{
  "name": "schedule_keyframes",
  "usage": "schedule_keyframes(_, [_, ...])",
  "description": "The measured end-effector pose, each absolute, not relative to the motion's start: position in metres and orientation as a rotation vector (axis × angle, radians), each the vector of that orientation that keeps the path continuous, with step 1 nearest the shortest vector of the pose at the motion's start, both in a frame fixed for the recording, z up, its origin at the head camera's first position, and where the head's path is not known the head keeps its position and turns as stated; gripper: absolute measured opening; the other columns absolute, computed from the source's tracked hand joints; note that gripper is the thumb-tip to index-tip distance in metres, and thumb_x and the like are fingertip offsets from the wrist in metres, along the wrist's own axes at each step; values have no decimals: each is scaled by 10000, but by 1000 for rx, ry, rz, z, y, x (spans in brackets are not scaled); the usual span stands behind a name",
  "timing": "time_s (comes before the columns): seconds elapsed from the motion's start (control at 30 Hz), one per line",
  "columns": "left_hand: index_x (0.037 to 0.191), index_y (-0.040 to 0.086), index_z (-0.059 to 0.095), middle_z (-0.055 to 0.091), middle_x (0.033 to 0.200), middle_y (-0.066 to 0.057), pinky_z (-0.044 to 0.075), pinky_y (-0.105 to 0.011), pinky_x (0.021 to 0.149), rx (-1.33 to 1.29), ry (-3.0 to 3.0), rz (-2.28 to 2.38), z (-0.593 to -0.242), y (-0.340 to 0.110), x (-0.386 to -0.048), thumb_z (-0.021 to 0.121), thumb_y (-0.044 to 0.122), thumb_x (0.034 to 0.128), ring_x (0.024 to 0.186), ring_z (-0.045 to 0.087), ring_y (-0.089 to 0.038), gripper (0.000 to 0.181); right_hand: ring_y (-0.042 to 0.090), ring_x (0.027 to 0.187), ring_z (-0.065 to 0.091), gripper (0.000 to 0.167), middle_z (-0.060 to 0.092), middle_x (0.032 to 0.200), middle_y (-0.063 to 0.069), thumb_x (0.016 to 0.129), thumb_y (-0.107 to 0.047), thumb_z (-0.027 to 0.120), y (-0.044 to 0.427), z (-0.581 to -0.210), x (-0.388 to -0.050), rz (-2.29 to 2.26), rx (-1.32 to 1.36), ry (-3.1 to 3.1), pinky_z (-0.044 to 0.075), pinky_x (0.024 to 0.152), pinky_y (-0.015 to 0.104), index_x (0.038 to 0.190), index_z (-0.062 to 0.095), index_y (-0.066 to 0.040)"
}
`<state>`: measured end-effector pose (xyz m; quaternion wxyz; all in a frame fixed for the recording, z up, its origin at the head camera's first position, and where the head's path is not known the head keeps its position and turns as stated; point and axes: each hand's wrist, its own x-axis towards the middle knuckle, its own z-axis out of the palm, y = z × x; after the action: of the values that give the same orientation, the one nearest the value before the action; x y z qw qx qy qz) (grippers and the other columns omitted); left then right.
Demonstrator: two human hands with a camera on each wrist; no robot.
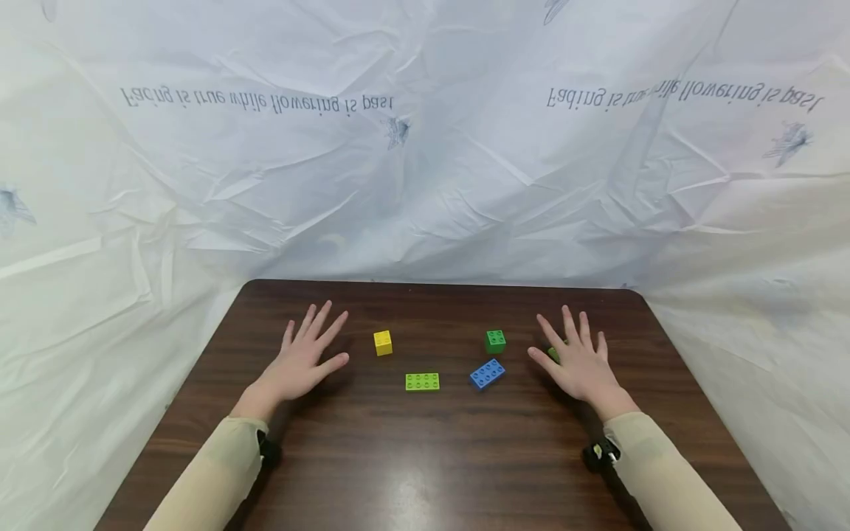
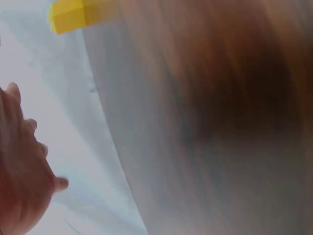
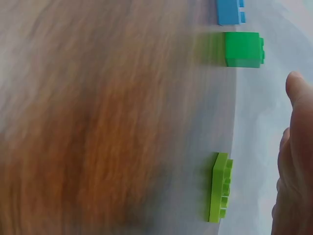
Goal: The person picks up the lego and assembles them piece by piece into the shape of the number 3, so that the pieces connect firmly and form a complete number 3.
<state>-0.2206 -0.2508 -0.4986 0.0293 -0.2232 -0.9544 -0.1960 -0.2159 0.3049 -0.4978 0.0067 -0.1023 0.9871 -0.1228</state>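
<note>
In the head view my left hand (image 1: 302, 363) is spread with straight fingers over the left part of the table, holding nothing. Nearest to it is a yellow building brick (image 1: 383, 343), also seen in the left wrist view as a yellow block (image 2: 73, 14). A lime-green long brick (image 1: 422, 381) lies mid-table, with a blue long brick (image 1: 488, 374) set at an angle beside it and a green square brick (image 1: 495, 341) behind. My right hand (image 1: 579, 363) is spread too, partly covering another lime-green brick (image 1: 554, 355), which the right wrist view shows whole (image 3: 221, 188).
The dark wooden table (image 1: 425, 450) has rounded far corners. Behind and beside it hangs a white printed plastic sheet (image 1: 425, 169). A dark wrist camera (image 1: 600, 455) sits at the right cuff, and another dark device (image 1: 268, 450) at the left cuff.
</note>
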Motion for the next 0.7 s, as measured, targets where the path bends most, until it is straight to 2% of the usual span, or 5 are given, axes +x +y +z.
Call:
schedule_keyframes(0.2, [1732, 273, 209, 88, 1794, -74, 185, -716, 1214, -682, -2834, -786, -495, -244, -214, 574, 481, 1101, 1632, 117, -384, 758, 490, 1596, -157, 800, -131, 1768, 200, 1099, -676, 387, 302, -494, -218, -489, -357, 3064, 9, 1165, 808, 1742, 133, -274])
schedule_keyframes(0.47, [1639, 197, 461, 449, 1659, -86, 345, -647, 1178, -655, -2678, -1116, -485, -219, -202, 615, 391, 1100, 1523, 410, -356, 593, 499, 1610, 49, 724, 142, 1753, 257, 1114, -589, 471, 295, -486, -218, -635, -434, 3044, 149, 1172, 788, 1687, 360, -161])
schedule_keyframes(0.6, [1515, 142, 608, 624, 1489, -107, 495, -606, 1053, -660, -2597, -1318, -483, -199, -199, 665, 294, 1084, 1340, 600, -315, 460, 504, 1568, 241, 655, 309, 1705, 247, 1108, -505, 562, 292, -485, -219, -769, -481, 3033, 282, 1147, 757, 1633, 463, -126])
schedule_keyframes(0.7, [1426, 99, 674, 698, 1360, -118, 566, -525, 946, -657, -2604, -1427, -482, -183, -198, 706, 262, 1063, 1184, 670, -247, 399, 484, 1510, 380, 606, 404, 1659, 237, 1106, -452, 598, 289, -485, -220, -889, -514, 3009, 390, 1111, 706, 1598, 513, -109])
